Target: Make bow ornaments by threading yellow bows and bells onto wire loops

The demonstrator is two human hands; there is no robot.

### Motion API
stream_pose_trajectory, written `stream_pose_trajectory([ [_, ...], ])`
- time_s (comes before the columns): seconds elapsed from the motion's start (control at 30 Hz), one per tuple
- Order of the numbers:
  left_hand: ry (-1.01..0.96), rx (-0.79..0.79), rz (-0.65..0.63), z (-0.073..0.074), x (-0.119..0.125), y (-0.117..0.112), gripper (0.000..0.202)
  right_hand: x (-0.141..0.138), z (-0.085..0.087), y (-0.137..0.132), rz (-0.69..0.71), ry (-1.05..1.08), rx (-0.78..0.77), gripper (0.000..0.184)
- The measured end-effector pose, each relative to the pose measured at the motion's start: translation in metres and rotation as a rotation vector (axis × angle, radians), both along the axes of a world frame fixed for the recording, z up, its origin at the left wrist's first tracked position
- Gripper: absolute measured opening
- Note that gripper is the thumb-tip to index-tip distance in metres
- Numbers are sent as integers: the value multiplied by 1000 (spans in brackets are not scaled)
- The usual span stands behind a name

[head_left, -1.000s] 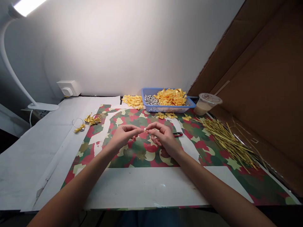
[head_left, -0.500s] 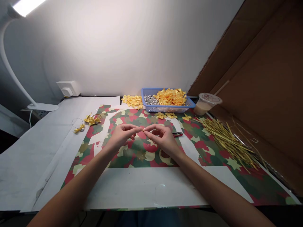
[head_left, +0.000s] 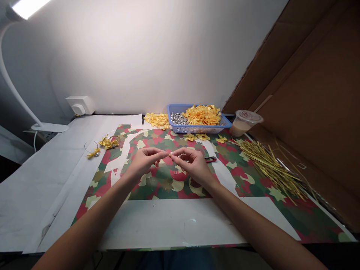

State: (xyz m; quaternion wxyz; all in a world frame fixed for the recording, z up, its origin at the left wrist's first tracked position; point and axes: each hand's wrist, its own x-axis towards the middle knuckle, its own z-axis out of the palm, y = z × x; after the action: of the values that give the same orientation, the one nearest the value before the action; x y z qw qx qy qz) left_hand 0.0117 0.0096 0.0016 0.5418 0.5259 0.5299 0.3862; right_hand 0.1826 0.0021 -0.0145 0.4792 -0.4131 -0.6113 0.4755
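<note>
My left hand (head_left: pixel 146 162) and my right hand (head_left: pixel 194 165) meet fingertip to fingertip above the patterned red and green paper (head_left: pixel 168 183) at the middle of the table. Both pinch a tiny pale piece between thumb and forefinger; it is too small to name. A red-handled tool (head_left: pixel 210 159) lies on the paper just behind my right hand. Finished yellow bows on wire rings (head_left: pixel 102 144) lie to the left of my left hand.
At the back stands a blue basket (head_left: pixel 198 129) with yellow bows and small silver beads. More yellow bows (head_left: pixel 157 120) lie beside it. A lidded plastic cup (head_left: pixel 244 122) and a pile of thin gold strips (head_left: pixel 270 167) are at the right, under leaning cardboard (head_left: pixel 315 97). A white desk lamp (head_left: pixel 17 75) stands left.
My right fingers closed down from a raised arch to a flatter pinch against the left fingertips. The hands otherwise stay in place.
</note>
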Motion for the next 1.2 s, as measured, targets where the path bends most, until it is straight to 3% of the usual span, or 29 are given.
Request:
stream_pose_trajectory([
  [0.2,28,-7,55,4,2,-3,29,-2,-5,-4,-102,47,27,21],
  [0.57,4,48,57,6,5,-5,25,-8,-5,-7,-18,169,-82,24],
  [0.9,31,122,71,11,9,-10,28,-5,-4,-3,87,362,-362,22],
  [1.2,13,191,46,11,11,-11,25,-7,-3,-5,91,385,-361,28],
])
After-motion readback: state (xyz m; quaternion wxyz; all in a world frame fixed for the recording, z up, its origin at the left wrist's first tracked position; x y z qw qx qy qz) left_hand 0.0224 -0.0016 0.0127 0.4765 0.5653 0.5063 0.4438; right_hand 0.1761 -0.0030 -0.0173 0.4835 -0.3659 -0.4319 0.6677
